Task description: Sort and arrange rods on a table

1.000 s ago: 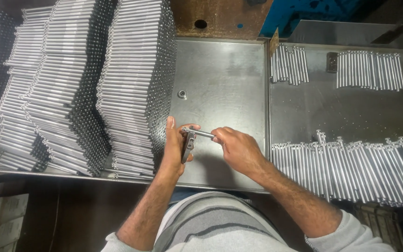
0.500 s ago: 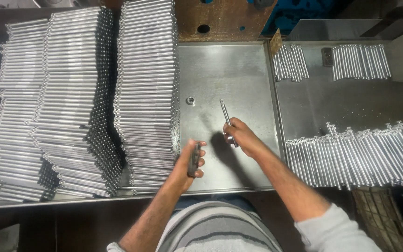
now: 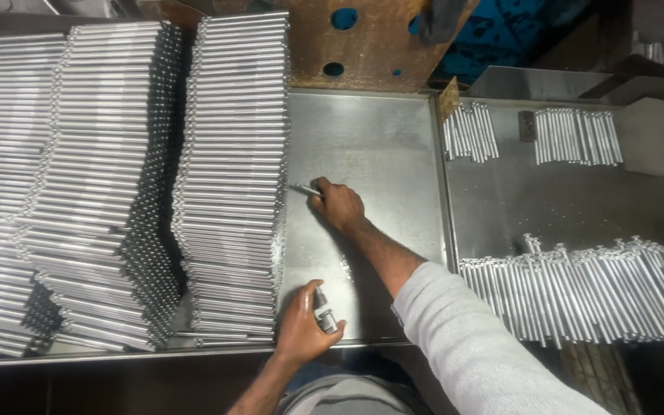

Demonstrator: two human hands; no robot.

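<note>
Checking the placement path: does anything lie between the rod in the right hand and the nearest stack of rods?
Nothing visible does. The right hand holds the rod with its tip close to the nearest stack; only bare metal tray lies between.

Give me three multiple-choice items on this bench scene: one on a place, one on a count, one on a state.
1. Where is the right hand?
A. On the metal tray, beside the nearest stack of rods
B. Over the loose rods at the right
C. Under the tray

2. How many tall stacks of rods stand at the left of the tray?
A. One
B. Three
C. Six

3. What is the state of the left hand?
A. Open and empty
B. Closed around a small dark tool
C. Out of view

Answers:
1. A: the right hand holds a thin rod pointing at that stack.
2. B: three side-by-side stacks show.
3. B: the fingers wrap the tool near the tray's front edge.
</note>
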